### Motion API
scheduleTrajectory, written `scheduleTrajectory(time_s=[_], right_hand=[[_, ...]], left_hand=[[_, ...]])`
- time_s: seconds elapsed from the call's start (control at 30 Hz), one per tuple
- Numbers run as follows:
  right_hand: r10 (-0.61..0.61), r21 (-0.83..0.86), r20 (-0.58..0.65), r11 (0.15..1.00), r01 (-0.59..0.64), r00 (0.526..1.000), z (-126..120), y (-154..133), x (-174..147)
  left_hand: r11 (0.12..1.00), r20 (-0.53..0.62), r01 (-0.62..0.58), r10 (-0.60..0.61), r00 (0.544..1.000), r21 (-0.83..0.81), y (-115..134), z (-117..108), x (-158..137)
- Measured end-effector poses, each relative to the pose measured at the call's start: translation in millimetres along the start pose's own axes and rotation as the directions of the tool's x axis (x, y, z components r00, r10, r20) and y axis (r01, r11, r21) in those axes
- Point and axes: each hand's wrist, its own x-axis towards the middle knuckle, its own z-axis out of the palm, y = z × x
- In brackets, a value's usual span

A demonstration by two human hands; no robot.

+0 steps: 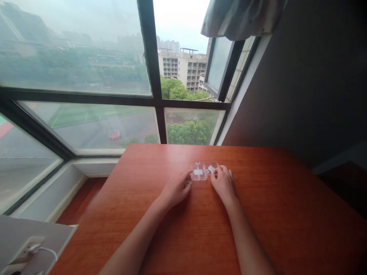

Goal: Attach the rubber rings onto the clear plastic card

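Observation:
A small clear plastic box (198,174) lies opened out on the wooden table, with a whitish patch in its middle. Its transparent lid (211,168) seems to spread to the right, with white and dark bits showing on or through it. At the box's left edge is my left hand (178,187), fingers curled; a small item shows between thumb and fingers, too small to name. My right hand (224,182) pinches at the lid's right side with thumb and forefinger, hiding part of it.
The reddish-brown table (160,236) reaches to a dark-framed window (156,101), with one pane tilted outward at the right. A curtain (243,19) hangs above. At lower left, a white plug (34,249) with a cable sits in a wall socket.

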Motion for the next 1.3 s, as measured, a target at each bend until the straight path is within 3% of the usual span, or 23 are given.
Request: scheduleTrajectory(time_s=[0.07, 0.17, 0.27, 0.37, 0.67, 0.73, 0.9, 1.17, 1.3], right_hand=[[-0.016, 0.015, -0.006, 1.0, 0.016, 1.0, 1, 0, -1], [-0.046, 0.053, -0.005, 0.998, 0.046, 0.999, 3, -2, -2], [-0.098, 0.101, 0.008, 0.99, 0.097, 0.995, 5, -5, -4], [-0.137, 0.122, 0.002, 0.983, 0.135, 0.991, 7, -9, -6], [-0.161, 0.141, 0.003, 0.977, 0.159, 0.987, 7, -11, -7], [-0.164, 0.144, 0.011, 0.976, 0.161, 0.986, 6, -11, -7], [-0.175, 0.15, 0.027, 0.974, 0.169, 0.984, 3, -14, -9], [-0.201, 0.158, 0.038, 0.968, 0.193, 0.979, 2, -18, -11], [-0.211, 0.174, 0.045, 0.964, 0.2, 0.976, 1, -21, -12]], left_hand=[[0.998, -0.005, 0.042, -0.042, 0.999, 0.036, -5, -14, 0], [0.96, -0.053, 0.148, -0.139, 0.989, 0.236, -12, -35, -2], [0.893, 0.018, 0.286, -0.312, 0.95, 0.348, -14, -50, -6], [0.875, 0.116, 0.308, -0.373, 0.92, 0.373, -9, -56, -8], [0.971, 0.336, 0.155, -0.21, 0.918, 0.183, 1, -52, -7], [0.973, 0.327, 0.169, -0.214, 0.92, 0.158, 0, -52, -6], [0.951, 0.175, 0.209, -0.251, 0.952, 0.23, -5, -49, -4], [0.982, 0.301, 0.121, -0.16, 0.94, 0.143, -2, -46, -6], [0.983, 0.322, 0.134, -0.168, 0.932, 0.124, -2, -54, -8]])
